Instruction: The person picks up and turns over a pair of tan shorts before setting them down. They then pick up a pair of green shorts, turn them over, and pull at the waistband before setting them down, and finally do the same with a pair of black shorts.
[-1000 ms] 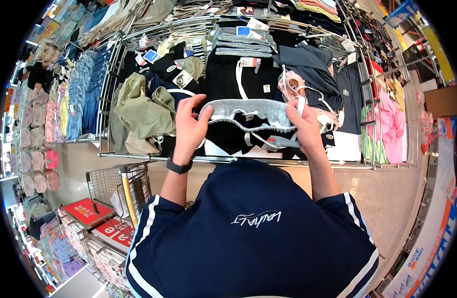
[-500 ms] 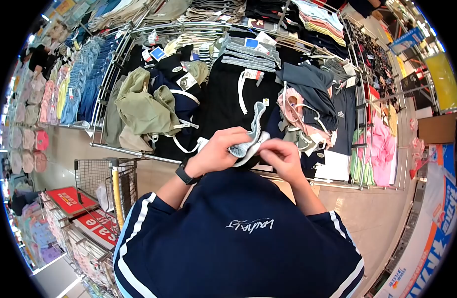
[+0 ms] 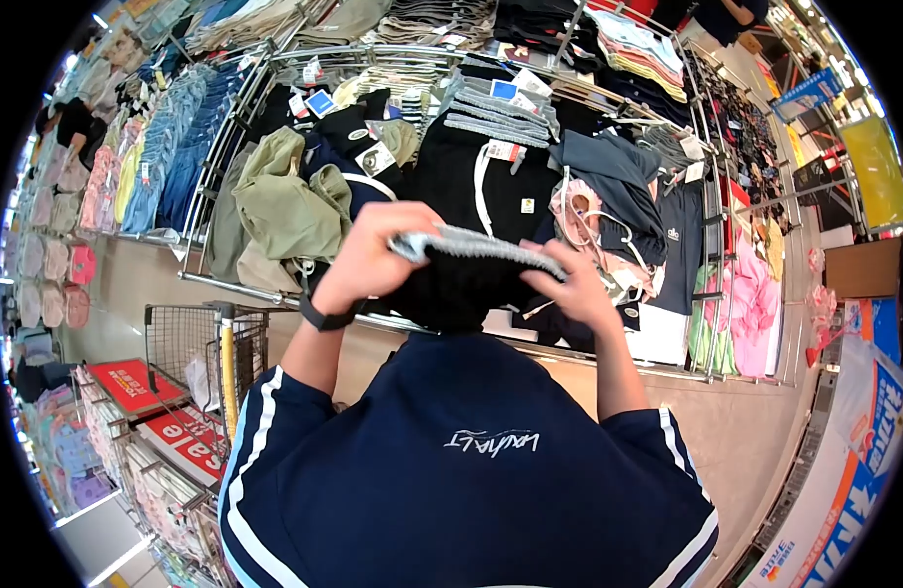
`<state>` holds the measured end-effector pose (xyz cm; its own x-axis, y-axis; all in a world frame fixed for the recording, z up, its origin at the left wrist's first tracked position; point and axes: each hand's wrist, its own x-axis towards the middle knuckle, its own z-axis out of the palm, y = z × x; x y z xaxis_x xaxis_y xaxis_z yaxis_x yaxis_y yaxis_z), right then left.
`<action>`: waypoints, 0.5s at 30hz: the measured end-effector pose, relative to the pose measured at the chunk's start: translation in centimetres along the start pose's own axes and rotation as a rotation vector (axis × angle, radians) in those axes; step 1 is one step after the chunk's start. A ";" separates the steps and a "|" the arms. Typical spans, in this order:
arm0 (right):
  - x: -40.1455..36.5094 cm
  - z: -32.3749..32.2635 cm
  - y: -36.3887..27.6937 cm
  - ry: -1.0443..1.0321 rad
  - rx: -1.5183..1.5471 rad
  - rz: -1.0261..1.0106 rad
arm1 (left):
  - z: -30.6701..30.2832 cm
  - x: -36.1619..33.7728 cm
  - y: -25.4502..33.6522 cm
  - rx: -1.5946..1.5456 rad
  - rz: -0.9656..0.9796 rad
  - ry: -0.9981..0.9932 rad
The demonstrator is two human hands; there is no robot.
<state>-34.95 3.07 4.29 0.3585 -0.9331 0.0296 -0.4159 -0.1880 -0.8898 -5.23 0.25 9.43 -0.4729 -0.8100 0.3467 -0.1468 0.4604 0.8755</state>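
A grey garment (image 3: 476,245) with a ribbed waistband is stretched between my two hands, above the near edge of the clothes rack. My left hand (image 3: 373,250) has its fingers wrapped round the left end of the band. The right end is pinched by my right hand (image 3: 574,279). Behind it lie black trousers (image 3: 447,176) with a white drawstring and a red-and-white tag. Olive trousers (image 3: 290,201) lie crumpled to the left. Dark grey garments (image 3: 613,171) and a pink one (image 3: 581,211) lie to the right.
The metal rack's front rail (image 3: 231,288) runs below the clothes. A wire cart (image 3: 177,343) with a yellow handle stands at the left, near red sale signs (image 3: 182,438). Folded grey stacks (image 3: 491,113) lie at the back. Another person's arm (image 3: 738,12) shows at the top right.
My hands have moved apart, and the garment, bunched between them before, is now spread out with its band pulled fairly straight. My left hand has risen and moved left.
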 end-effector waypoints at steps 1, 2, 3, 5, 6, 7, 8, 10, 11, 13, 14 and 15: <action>-0.1 -0.9 -0.6 0.039 0.007 -0.032 | -0.6 -0.2 -0.8 -0.105 -0.030 0.078; 0.0 -1.8 -0.8 0.081 0.013 -0.063 | -1.3 -0.2 -1.3 -0.153 -0.056 0.095; 0.3 -2.2 -1.0 0.140 0.163 -0.087 | -1.7 -0.2 -1.2 -0.186 -0.104 0.107; 0.7 -2.9 -2.0 0.195 0.554 -0.030 | -2.1 -0.2 -1.6 -0.251 -0.170 0.174; 1.3 -2.9 -3.3 0.266 0.681 -0.059 | -2.1 0.0 -1.2 -0.306 -0.190 0.192; 1.5 -3.3 -3.7 0.286 0.712 -0.034 | -2.1 0.2 -0.9 -0.277 -0.191 0.208; 1.9 -3.2 -4.2 0.367 0.618 -0.050 | -2.0 0.5 -0.8 -0.247 -0.191 0.226; 1.9 -3.0 -4.5 0.417 0.534 -0.063 | -1.6 0.8 -0.5 -0.108 -0.190 0.255; 1.9 -2.6 -4.8 0.453 0.507 -0.052 | -1.3 1.0 -0.4 -0.038 -0.190 0.272; 1.7 -1.6 -4.2 0.459 0.408 -0.058 | 1.2 1.3 -0.2 -0.070 -0.144 0.430; 1.1 -0.6 -4.4 0.361 0.489 -0.040 | 2.3 0.9 -1.0 -0.085 -0.206 0.401; 0.7 1.3 -4.3 0.297 0.390 -0.054 | 3.3 1.0 1.2 -0.080 -0.237 0.355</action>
<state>-31.83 3.64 7.54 0.0931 -0.9829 0.1586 -0.0390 -0.1628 -0.9859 -8.71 1.22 9.71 -0.1038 -0.9711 0.2150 -0.1407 0.2284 0.9633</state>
